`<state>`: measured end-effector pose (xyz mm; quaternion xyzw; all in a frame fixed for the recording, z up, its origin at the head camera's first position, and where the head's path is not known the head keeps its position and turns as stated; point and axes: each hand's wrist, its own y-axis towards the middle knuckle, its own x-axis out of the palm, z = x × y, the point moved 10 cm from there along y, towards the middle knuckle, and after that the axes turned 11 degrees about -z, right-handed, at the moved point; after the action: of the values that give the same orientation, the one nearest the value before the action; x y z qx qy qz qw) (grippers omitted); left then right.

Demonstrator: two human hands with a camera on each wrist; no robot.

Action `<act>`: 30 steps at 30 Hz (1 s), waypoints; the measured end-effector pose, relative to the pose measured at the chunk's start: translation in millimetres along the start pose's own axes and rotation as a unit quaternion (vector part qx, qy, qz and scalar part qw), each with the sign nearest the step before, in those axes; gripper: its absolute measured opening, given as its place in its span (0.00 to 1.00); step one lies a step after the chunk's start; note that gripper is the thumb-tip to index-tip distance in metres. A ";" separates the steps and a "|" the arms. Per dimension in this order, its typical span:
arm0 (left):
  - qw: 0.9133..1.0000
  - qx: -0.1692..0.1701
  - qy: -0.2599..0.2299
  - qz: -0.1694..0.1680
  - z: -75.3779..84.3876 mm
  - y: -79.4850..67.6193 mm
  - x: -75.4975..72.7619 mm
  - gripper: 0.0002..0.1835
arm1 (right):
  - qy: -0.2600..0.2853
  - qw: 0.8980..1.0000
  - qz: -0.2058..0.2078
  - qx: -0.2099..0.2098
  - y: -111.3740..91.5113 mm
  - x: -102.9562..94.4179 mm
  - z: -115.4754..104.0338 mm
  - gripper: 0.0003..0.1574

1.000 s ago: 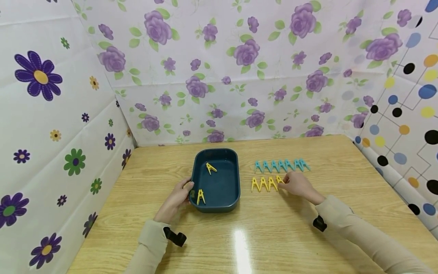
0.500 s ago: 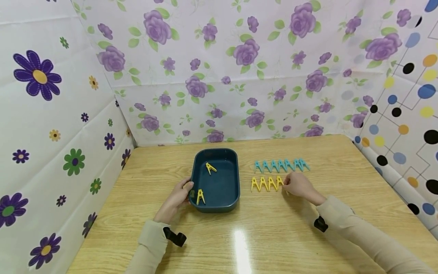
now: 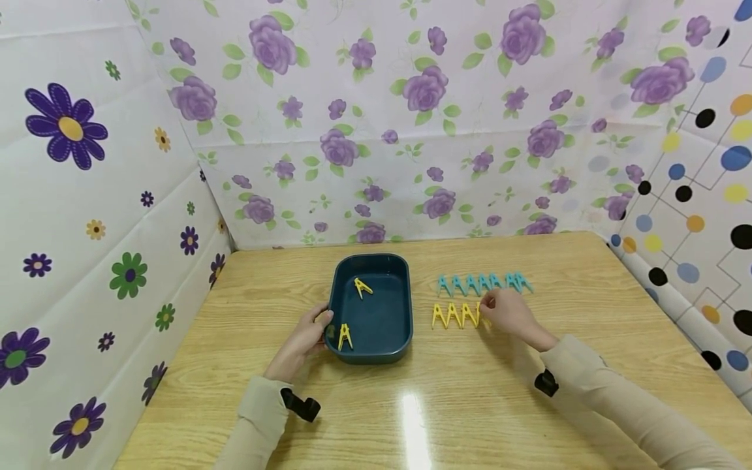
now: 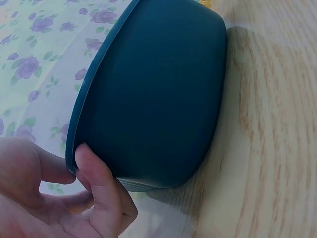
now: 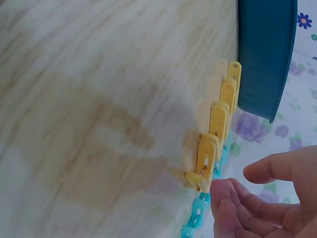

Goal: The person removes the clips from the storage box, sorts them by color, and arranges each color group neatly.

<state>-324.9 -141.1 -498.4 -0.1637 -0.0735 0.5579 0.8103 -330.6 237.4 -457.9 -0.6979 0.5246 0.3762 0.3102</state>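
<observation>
My left hand [image 3: 304,336] pinches the near left rim of a dark blue tray [image 3: 384,314], thumb on the rim and fingers outside in the left wrist view. Inside the tray lie two yellow clothespins, one clothespin [image 3: 361,288] toward the back and another clothespin [image 3: 344,337] near the front left. My right hand [image 3: 510,314] is at the right end of a row of yellow clothespins [image 3: 452,316]. In the right wrist view its thumb and fingers stand apart with nothing between them, the fingertips close beside the end clothespin [image 5: 206,156]; contact is unclear.
Behind the yellow row runs a row of several turquoise clothespins [image 3: 472,285]. Everything stands on a wooden table [image 3: 470,405]. Patterned cloth [image 3: 376,130] hangs at the back and both sides.
My right hand shifted slightly right, then came back left and now partly covers the end yellow clothespin. The left hand and the tray have stayed in place.
</observation>
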 end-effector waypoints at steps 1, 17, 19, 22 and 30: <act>1.000 0.000 -0.001 0.001 0.1 0.0 -0.3 0.25 | 0.000 1.000 0.003 -0.003 0.3 0.1 -1.1 0.11; 1.000 -0.009 0.003 0.012 -5.4 1.1 -3.7 0.25 | 0.018 0.999 0.024 -0.015 7.2 -1.0 -10.6 0.11; 1.000 -0.009 0.005 0.012 -5.5 1.4 -3.4 0.25 | 0.018 0.999 0.028 -0.024 7.1 -1.1 -14.7 0.11; 1.000 -0.008 0.004 0.009 -5.0 2.0 -2.3 0.25 | 0.025 0.999 0.029 -0.031 6.7 -1.0 -19.9 0.10; 1.000 -0.008 0.009 0.006 -4.9 2.3 -1.7 0.25 | 0.036 0.998 0.021 -0.050 9.6 4.6 -31.4 0.11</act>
<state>-326.0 -142.8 -503.7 -0.1756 -0.0695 0.5608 0.8062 -332.8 206.6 -445.7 -0.7147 0.5301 0.3829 0.2481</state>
